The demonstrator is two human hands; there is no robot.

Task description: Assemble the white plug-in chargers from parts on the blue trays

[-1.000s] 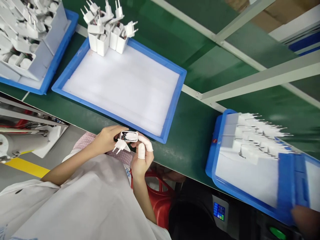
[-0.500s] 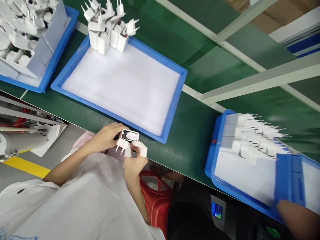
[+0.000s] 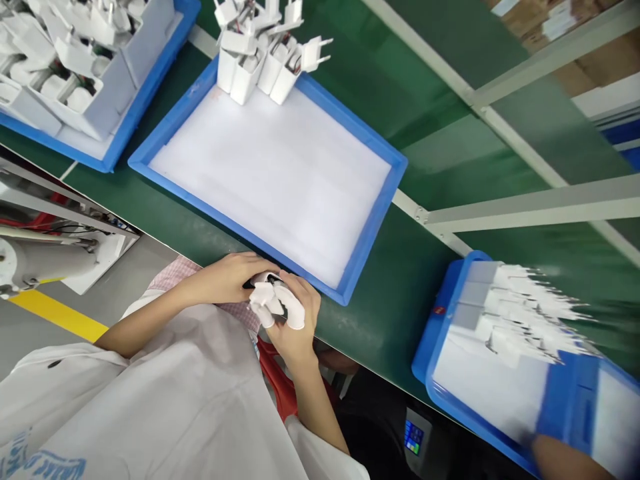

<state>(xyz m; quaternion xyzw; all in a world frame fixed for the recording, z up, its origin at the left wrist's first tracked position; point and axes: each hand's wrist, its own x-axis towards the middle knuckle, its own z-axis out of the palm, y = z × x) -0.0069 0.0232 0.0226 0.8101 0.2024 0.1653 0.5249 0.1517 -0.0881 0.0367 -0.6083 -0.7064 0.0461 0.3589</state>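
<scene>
Between my hands, just in front of the bench edge, is a white power adapter (image 3: 265, 295) with its plug cap hanging off the open housing. My left hand (image 3: 231, 279) is closed around the housing's left side. My right hand (image 3: 299, 333) grips it from the right; white covers sit on some of its fingertips, one curled over the adapter. Dark wiring shows in the housing opening, mostly hidden by fingers. Beyond my hands lies a blue-rimmed tray (image 3: 345, 293) with a white lining, and several open adapters (image 3: 265, 63) stand at its far left corner.
Another blue tray (image 3: 107, 157) at upper left holds many open white adapters. At right, a blue tray (image 3: 425, 353) carries rows of adapters with pins out. Another person's blurred hand (image 3: 565, 460) reaches there. A metal frame post (image 3: 530, 205) crosses behind the bench (image 3: 385, 267).
My right hand has moved up and rightward around the adapter, its fingers now over the housing. The plug cap has turned, and its pins no longer show clearly. The camera view has shifted.
</scene>
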